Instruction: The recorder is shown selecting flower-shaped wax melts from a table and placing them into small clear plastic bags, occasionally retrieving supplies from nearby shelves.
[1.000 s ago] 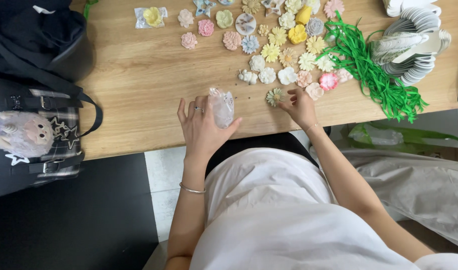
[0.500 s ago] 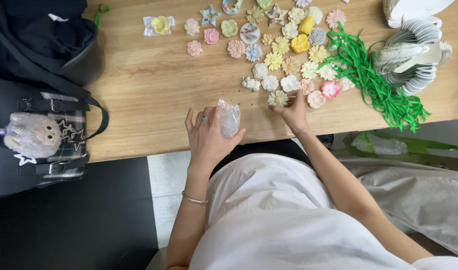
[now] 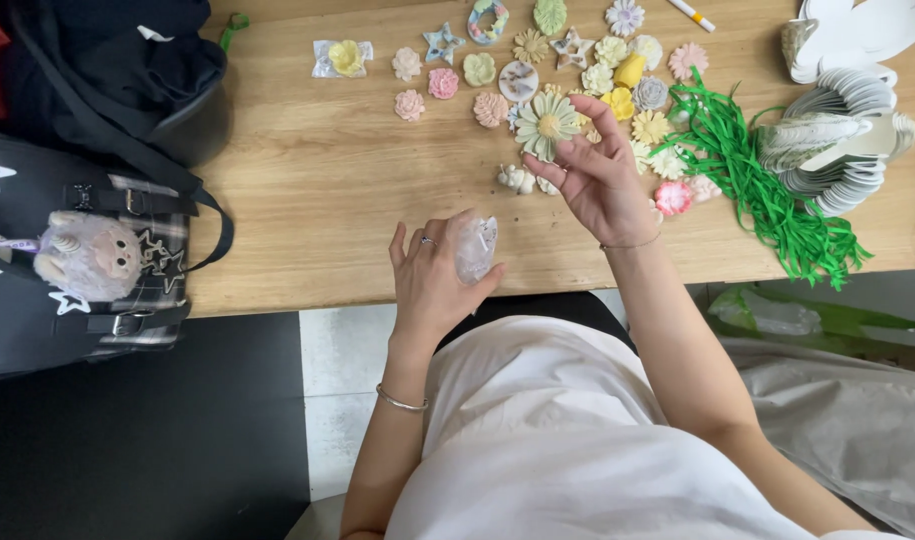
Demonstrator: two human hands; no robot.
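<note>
**Daisy lifted, bag waiting**

The wooden table has open room left of the flower pieces; its near edge sits just under both hands. Left hand curls fingers around a small clear bag, mouth upward, seemingly ready for filling. Right hand pinches a pale green daisy by its petal edge.
</note>
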